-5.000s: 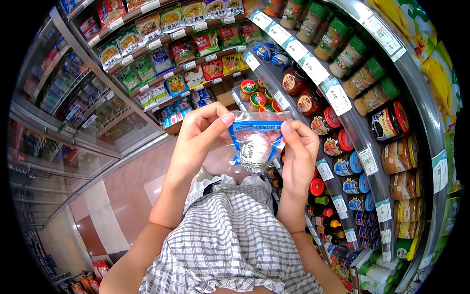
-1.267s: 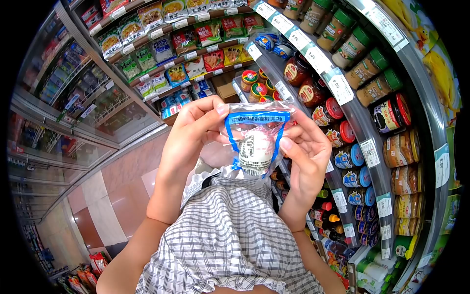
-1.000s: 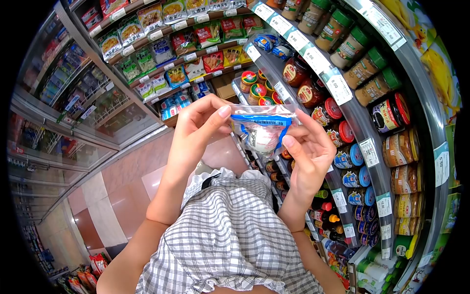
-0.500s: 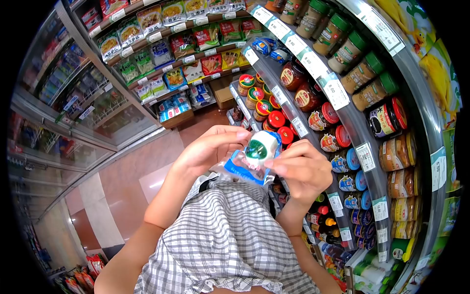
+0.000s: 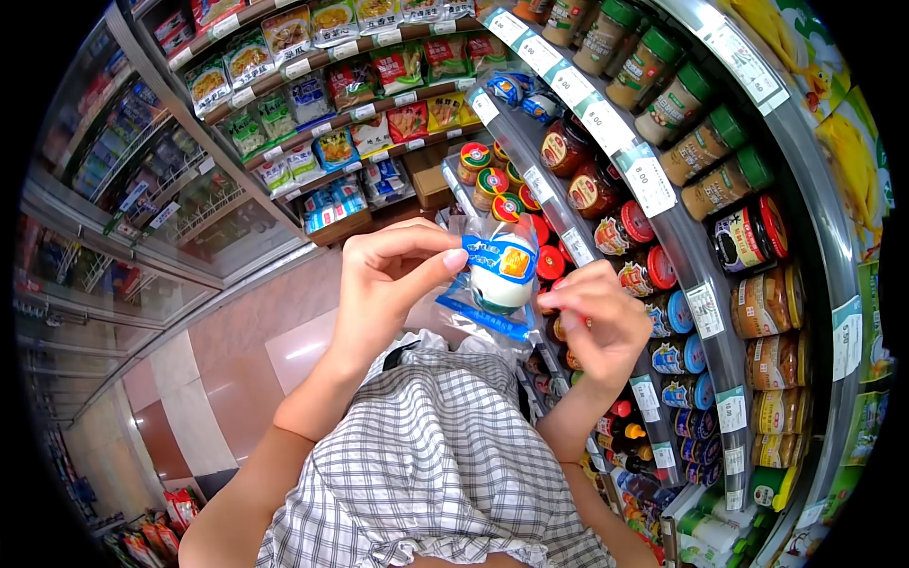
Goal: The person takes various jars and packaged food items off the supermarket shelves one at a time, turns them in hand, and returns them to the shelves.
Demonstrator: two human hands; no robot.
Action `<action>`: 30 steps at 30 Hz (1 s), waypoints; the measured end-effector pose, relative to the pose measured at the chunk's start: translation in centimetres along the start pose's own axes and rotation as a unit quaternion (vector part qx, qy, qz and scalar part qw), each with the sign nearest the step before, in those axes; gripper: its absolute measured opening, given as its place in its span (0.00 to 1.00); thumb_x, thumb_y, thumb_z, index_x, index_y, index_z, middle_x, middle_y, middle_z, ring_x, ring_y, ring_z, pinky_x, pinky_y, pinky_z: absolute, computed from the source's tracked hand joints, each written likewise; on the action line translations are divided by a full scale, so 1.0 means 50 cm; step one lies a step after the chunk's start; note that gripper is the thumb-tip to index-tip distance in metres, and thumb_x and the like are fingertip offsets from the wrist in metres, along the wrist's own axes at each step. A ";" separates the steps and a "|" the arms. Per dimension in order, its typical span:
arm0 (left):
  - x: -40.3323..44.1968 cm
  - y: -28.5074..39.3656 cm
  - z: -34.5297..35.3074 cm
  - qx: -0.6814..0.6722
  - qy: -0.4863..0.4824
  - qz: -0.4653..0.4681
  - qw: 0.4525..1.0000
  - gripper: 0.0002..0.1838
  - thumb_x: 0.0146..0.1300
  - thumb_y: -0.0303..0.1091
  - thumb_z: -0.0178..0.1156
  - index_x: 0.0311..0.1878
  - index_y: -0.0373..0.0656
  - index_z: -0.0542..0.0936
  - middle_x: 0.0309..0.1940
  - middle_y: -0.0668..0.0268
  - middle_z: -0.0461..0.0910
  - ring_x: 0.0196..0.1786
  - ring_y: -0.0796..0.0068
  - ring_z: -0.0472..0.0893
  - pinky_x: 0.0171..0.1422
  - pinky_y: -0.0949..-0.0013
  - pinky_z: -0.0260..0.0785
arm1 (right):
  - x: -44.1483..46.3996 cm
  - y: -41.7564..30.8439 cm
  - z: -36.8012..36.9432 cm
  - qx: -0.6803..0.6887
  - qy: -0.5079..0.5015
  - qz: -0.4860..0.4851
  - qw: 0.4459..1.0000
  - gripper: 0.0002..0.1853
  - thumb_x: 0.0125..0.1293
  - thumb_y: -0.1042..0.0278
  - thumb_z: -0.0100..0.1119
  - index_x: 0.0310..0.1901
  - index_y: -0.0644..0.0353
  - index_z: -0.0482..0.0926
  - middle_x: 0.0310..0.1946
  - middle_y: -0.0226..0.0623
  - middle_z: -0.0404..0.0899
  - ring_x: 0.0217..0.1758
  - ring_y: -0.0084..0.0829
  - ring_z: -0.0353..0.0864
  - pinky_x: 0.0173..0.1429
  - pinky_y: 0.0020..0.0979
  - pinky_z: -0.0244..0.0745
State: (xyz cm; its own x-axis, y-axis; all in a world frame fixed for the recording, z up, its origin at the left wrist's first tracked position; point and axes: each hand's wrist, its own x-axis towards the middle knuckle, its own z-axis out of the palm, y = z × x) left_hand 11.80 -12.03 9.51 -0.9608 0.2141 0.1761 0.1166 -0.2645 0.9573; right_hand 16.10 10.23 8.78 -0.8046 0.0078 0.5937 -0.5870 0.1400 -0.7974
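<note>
An egg in a clear plastic packet (image 5: 502, 284) with blue printing hangs in front of my chest. The packet's front shows a blue band with an orange-yellow picture, and the rounded white end points down. My left hand (image 5: 388, 279) pinches the packet's upper left edge between thumb and fingers. At the packet's right side, my right hand (image 5: 601, 317) has its fingers drawn together in a pinch. Whether those fingertips hold the clear edge of the plastic cannot be made out.
Close on the right, curved shelves (image 5: 620, 142) carry jars, green-capped spice bottles (image 5: 677, 104) and price tags. Bagged foods (image 5: 355, 85) fill a shelf unit ahead. Glass-door coolers (image 5: 161, 189) line the left side, beside a tiled floor (image 5: 227, 379).
The packet has been turned, so its printed blue and orange face now shows instead of the green patch. My right hand has shifted slightly away from the egg, and my left fingers overlap the packet's edge.
</note>
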 end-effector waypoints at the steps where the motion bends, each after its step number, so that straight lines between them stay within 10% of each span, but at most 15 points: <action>1: -0.002 0.003 0.002 0.025 -0.004 0.021 0.999 0.05 0.60 0.22 0.67 0.38 0.30 0.85 0.35 0.63 0.83 0.39 0.79 0.82 0.42 0.76 0.75 | -0.005 0.006 -0.002 0.052 0.033 0.025 0.998 0.19 0.50 0.76 0.66 0.48 0.64 0.85 0.39 0.42 0.85 0.42 0.34 0.80 0.52 0.32 0.74; 7: -0.002 0.003 0.011 0.072 -0.039 0.045 0.996 0.05 0.59 0.24 0.67 0.38 0.32 0.86 0.35 0.61 0.83 0.40 0.77 0.82 0.43 0.76 0.75 | 0.016 0.010 0.011 0.124 -0.031 0.180 0.975 0.41 0.66 0.41 0.60 0.67 0.71 0.68 0.51 0.45 0.81 0.53 0.31 0.79 0.64 0.34 0.68; 19: -0.010 0.012 0.012 0.139 -0.022 0.055 0.989 0.05 0.58 0.23 0.67 0.38 0.33 0.86 0.32 0.61 0.84 0.36 0.76 0.83 0.40 0.76 0.76 | 0.012 0.000 0.053 0.260 0.067 0.205 0.941 0.20 0.56 0.74 0.72 0.49 0.69 0.79 0.42 0.35 0.80 0.46 0.25 0.80 0.55 0.27 0.72; 30: -0.021 0.019 0.016 0.210 0.007 0.134 0.968 0.05 0.56 0.21 0.66 0.36 0.33 0.86 0.32 0.60 0.84 0.34 0.74 0.83 0.39 0.74 0.76 | 0.011 -0.021 0.071 0.244 0.124 0.209 0.939 0.15 0.57 0.74 0.71 0.45 0.67 0.79 0.34 0.29 0.76 0.38 0.18 0.74 0.49 0.22 0.68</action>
State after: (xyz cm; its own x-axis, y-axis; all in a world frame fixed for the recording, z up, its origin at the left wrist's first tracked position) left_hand 13.10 -11.75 10.42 -0.8850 0.1777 0.4304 0.4511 0.0984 0.8870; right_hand 15.97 6.58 9.58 -0.9640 0.1992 0.1760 -0.2436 -0.3970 -0.8849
